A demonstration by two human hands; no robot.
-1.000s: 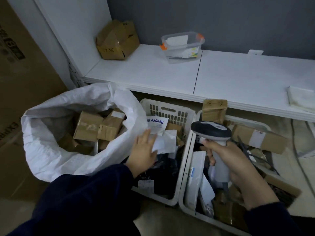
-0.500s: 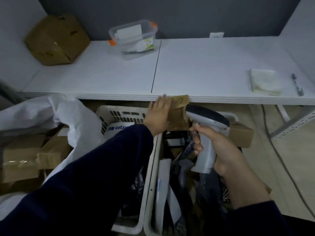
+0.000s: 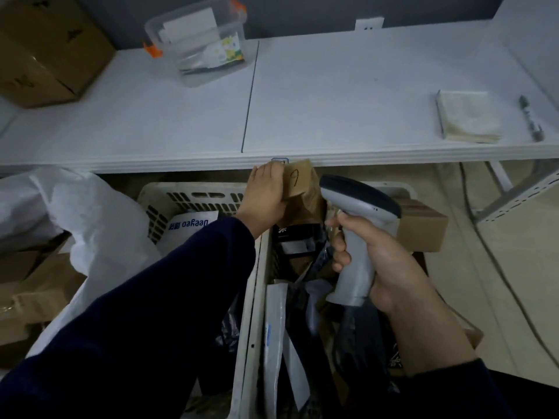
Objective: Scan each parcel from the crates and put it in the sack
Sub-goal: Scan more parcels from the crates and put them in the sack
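Brown paper parcel point(image 3: 299, 189) at the right crate's point(image 3: 257, 297) far end is gripped by the left hand point(image 3: 266, 192), while the right hand point(image 3: 378, 261) clasps the scanner point(image 3: 360, 225).

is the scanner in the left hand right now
No, the right hand grips the scanner by its handle, while the left hand holds a brown parcel.

One head-worn wide-angle view faces forward and down, close over the left hand point(image 3: 266, 195); flat white shelf point(image 3: 332, 101) beyond it.
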